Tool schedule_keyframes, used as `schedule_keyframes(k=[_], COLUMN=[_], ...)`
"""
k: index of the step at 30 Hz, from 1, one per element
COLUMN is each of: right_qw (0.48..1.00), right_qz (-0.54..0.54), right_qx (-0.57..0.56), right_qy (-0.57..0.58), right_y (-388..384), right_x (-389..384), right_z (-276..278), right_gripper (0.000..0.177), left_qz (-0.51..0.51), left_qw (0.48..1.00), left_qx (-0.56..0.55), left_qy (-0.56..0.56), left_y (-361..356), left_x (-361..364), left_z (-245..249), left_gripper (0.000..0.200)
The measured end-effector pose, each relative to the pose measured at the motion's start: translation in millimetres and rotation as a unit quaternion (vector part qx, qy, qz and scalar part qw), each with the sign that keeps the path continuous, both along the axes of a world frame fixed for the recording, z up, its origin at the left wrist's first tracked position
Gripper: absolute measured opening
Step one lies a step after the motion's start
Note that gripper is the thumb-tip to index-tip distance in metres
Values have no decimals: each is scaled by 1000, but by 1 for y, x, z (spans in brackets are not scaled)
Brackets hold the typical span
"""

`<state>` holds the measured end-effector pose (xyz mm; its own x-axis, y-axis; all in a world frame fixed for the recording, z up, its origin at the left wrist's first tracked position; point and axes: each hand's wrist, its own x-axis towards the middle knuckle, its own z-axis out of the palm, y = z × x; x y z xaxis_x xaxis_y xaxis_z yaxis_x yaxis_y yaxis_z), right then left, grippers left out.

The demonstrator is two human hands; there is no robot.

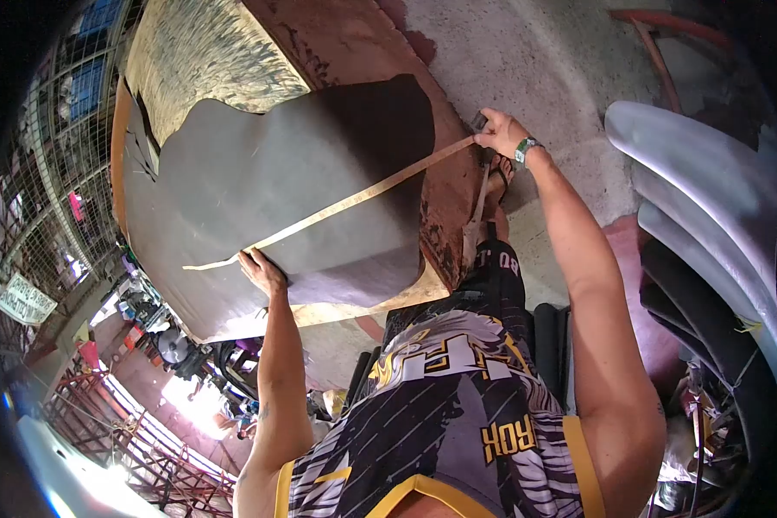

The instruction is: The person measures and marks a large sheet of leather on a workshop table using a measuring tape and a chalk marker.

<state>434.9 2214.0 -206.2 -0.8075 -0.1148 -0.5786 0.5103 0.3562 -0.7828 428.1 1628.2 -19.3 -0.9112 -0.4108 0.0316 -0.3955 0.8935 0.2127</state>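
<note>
A large dark grey sheet (259, 173) with a wavy far edge lies spread over a table (449, 155). A yellowish tape measure (354, 198) stretches slantwise across the sheet. My left hand (265, 274) rests on the sheet near the tape's left end, with spread fingers pressing the tape down. Past the table's right edge, my right hand (502, 135) pinches the tape between thumb and fingers and pulls it straight. A loose length of tape hangs below this hand. The sheet's material is not certain from this view.
Wire mesh (52, 129) runs along the left side. Light grey curved sheets (699, 173) and dark rolls (695, 302) stand at the right. A patterned, worn board surface (216, 56) shows beyond the sheet. My sandaled foot (501, 177) stands beside the table.
</note>
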Motion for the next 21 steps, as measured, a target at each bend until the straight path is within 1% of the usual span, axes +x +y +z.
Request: schedule_keyframes(k=[5,8,11,14,17,20,21], right_qw=[1000,1000,999,997,985,981,976], right_qz=[-14,8,-14,-57,-117,-135,-159], right_qx=[3,5,28,56,125,134,148], right_qy=[13,-24,-28,-18,-1,-20,-9], right_y=[-4,-6,-7,-7,-1,16,19], right_x=[0,-3,-1,7,13,18,20], right_z=[-2,-10,-7,-21,-14,-17,-9], right_gripper=[48,53,56,58,51,46,45], left_qz=[3,-1,-2,18,43,54,58], left_qw=[1000,999,999,999,998,997,997], left_qx=[-15,-31,-39,-38,-33,-42,-44], left_qy=[-3,-7,-10,-15,-17,-21,-21], left_y=[3,-2,0,4,12,11,13], left_x=[0,-1,0,1,1,1,1], left_z=[1,-2,-3,-1,2,1,2], left_gripper=[68,69,70,71,72,73,73])
